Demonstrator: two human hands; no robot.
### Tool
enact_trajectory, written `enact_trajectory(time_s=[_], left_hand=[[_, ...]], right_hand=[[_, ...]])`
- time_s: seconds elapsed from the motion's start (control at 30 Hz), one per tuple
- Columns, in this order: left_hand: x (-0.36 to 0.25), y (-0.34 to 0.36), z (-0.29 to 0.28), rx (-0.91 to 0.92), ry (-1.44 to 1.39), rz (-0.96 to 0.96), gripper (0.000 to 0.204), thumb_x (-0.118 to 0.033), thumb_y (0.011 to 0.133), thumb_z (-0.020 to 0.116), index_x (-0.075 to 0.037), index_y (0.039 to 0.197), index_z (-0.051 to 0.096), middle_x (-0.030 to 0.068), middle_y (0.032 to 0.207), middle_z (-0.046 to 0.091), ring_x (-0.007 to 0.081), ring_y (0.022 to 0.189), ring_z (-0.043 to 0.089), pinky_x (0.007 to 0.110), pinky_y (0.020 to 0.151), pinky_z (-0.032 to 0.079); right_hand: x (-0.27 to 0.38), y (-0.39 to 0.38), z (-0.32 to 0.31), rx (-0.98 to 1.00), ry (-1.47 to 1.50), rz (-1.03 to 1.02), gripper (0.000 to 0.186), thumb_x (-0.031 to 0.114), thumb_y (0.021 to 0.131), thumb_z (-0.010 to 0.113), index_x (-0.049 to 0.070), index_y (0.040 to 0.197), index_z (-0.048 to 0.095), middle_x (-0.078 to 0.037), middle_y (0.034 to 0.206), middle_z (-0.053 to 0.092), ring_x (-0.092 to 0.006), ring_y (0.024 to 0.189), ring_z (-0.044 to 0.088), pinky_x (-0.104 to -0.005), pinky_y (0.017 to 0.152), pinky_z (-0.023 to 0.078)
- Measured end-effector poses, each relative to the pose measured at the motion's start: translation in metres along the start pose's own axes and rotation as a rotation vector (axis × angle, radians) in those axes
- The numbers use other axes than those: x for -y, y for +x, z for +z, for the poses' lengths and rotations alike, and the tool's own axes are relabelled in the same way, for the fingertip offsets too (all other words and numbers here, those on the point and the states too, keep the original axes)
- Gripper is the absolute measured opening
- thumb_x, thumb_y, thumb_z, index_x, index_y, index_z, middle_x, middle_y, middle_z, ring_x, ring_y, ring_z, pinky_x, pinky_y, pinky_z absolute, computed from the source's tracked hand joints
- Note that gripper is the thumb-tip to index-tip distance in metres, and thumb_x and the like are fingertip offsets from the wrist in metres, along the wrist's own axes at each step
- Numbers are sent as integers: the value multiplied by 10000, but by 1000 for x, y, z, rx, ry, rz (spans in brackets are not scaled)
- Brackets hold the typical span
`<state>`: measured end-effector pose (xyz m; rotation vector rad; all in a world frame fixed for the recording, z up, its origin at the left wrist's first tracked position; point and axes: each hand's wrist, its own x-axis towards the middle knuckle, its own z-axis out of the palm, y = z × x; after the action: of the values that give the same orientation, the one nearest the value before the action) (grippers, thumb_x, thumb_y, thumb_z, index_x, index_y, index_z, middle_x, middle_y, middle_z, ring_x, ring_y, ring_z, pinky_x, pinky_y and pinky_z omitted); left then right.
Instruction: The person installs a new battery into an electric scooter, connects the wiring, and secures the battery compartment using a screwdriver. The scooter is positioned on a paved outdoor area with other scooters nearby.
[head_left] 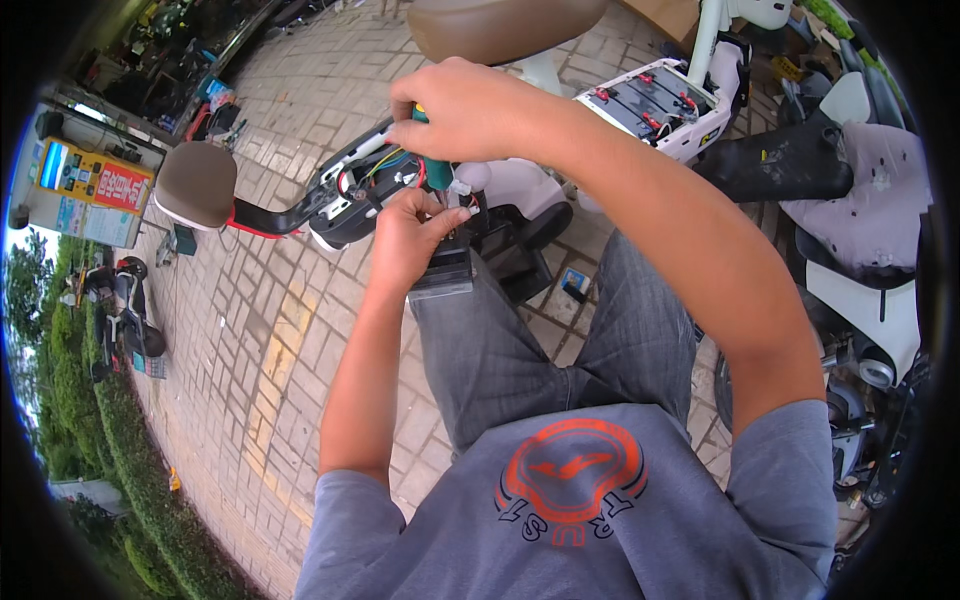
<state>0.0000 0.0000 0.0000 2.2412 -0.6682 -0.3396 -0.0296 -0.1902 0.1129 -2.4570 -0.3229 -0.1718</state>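
Around a green screwdriver handle, the right hand has its fingers curled closed, a touch of yellow showing at the top of the grip. Down it points, long axis close to upright in view, leaning slightly right at the lower end, straight toward the left hand; the tip itself is too small to make out. And the left fingers are pinched nearly together, thumb against forefinger, on something small I can't make out, just above a dark ribbed box on the left thigh. Its bright near edge faces the lap, with the jeans just beneath. Tight on the far side: a scooter frame trailing coloured wires sits close by. Between the knees the room opens out, a black tray by the left knee, a blue packet beyond. Paving runs wide past the left forearm; over right, a white battery case lies beyond the right forearm.
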Motion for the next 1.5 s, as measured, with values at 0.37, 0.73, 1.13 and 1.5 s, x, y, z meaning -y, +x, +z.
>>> enact_trajectory(time_s=[0.37, 0.73, 1.13, 1.5], left_hand=[[-9, 11, -18, 225, 316, 141, 278, -64, 758, 608, 7, 1007, 711, 215, 929, 666, 309, 861, 656, 374, 781, 506], [0, 5, -10, 142, 302, 150, 238, -89, 754, 653, 3, 960, 728, 201, 886, 690, 314, 830, 678, 370, 774, 518], [0, -1, -10, 140, 31, -54, 215, -158, 895, 634, 39, 980, 648, 56, 764, 622, 157, 653, 568, 294, 604, 459], [4, -24, -40, 85, -1424, -362, 163, -217, 917, 550, -94, 852, 464, -31, 728, 346, 81, 609, 328, 202, 466, 274]], right_hand=[[-37, -18, 6, -209, 46, -166, 266, 118, 748, 583, 10, 986, 631, -161, 937, 640, -269, 822, 621, -376, 726, 491], [-68, -54, 16, -583, 575, 74, 259, 74, 792, 560, 1, 1036, 601, -69, 889, 609, -161, 804, 592, -304, 689, 479], [-51, -78, 150, 199, 1126, 647, 418, 374, 791, 785, -19, 835, 648, -72, 681, 582, -152, 461, 532, -306, 383, 408], [-17, -127, 145, 32, 1668, 928, 272, 237, 819, 762, 14, 921, 646, -57, 683, 567, -137, 422, 490, -291, 395, 382]])
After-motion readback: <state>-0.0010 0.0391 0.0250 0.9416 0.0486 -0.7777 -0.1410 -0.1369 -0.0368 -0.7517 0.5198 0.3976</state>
